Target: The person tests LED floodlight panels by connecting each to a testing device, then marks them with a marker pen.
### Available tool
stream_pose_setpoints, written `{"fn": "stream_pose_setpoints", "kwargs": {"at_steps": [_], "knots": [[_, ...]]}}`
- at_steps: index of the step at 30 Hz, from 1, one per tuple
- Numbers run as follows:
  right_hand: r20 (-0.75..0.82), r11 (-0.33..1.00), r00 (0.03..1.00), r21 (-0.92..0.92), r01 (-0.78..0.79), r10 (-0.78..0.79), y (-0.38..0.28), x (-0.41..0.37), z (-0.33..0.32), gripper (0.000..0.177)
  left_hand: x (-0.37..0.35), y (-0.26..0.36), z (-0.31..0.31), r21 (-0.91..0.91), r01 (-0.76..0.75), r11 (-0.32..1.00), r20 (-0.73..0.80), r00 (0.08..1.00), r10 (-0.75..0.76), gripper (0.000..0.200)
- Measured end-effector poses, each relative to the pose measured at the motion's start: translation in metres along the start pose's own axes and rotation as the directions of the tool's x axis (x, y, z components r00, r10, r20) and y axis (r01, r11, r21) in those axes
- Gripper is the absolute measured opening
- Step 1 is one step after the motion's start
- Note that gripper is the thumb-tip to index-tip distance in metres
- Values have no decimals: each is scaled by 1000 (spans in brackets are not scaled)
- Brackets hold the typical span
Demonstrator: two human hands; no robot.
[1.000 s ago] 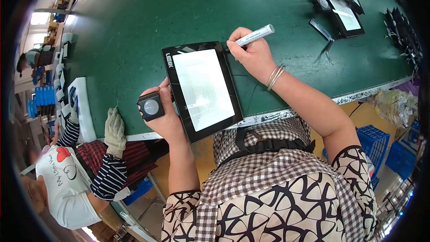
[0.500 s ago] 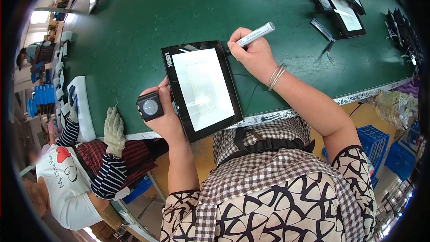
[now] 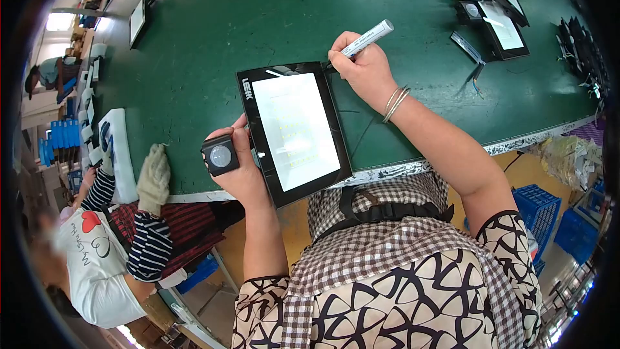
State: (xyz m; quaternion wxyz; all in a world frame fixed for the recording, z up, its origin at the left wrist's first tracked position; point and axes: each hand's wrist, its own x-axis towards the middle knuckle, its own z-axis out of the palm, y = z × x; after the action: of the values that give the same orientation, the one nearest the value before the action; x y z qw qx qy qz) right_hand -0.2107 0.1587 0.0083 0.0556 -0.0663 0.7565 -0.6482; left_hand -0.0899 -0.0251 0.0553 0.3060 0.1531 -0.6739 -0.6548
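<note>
My left hand [image 3: 247, 179] is closed on a floodlight [image 3: 298, 128] at its left side. The light is a black-framed flat panel with a white face and yellow LEDs, tilted over the table's front edge. A square black motion sensor [image 3: 220, 156] with a round white lens juts from its left side, against my thumb and fingers. In my right hand [image 3: 367, 76] is a white marker pen [image 3: 368, 38], fingers wrapped around it. Its dark tip is right at the floodlight's upper right edge.
More floodlights [image 3: 510, 39] lie at the table's upper right, near a loose driver strip [image 3: 466, 46] with wires. Dark parts [image 3: 579, 58] are heaped at the far right. Another panel [image 3: 137, 22] lies upper left. A co-worker's gloved hand [image 3: 154, 178] is at the left edge.
My right hand and the marker have shifted slightly left and up. The floodlight has moved a little to the right. At upper left, a panel has turned its face into view; the co-worker's glove moved left.
</note>
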Motion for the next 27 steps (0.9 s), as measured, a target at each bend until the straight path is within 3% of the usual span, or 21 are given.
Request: {"fn": "stream_pose_setpoints", "kwargs": {"at_steps": [5,8,14,20,23,27], "knots": [[-66,999,997,26,27,-25,-4,2,4,17,2,-1,-1,31,-7,999,0,1000,7,14],[-14,1000,1000,-5,10,-10,-3,1,0,18,2,-2,-1,30,-9,1000,1,1000,9,14],[-53,999,998,50,22,-20,-4,2,3,18,1,-1,-2,8,3,1000,8,1000,-3,14],[-56,994,997,-93,50,-55,-4,1,1,18,1,0,-3,27,19,999,14,1000,-19,13],[-72,994,997,99,44,-37,4,4,1,18,2,-5,-7,34,17,999,21,1000,-18,12],[-34,1000,999,-17,18,-18,-4,3,2,17,2,-3,-5,22,31,999,19,999,-31,12]]}}
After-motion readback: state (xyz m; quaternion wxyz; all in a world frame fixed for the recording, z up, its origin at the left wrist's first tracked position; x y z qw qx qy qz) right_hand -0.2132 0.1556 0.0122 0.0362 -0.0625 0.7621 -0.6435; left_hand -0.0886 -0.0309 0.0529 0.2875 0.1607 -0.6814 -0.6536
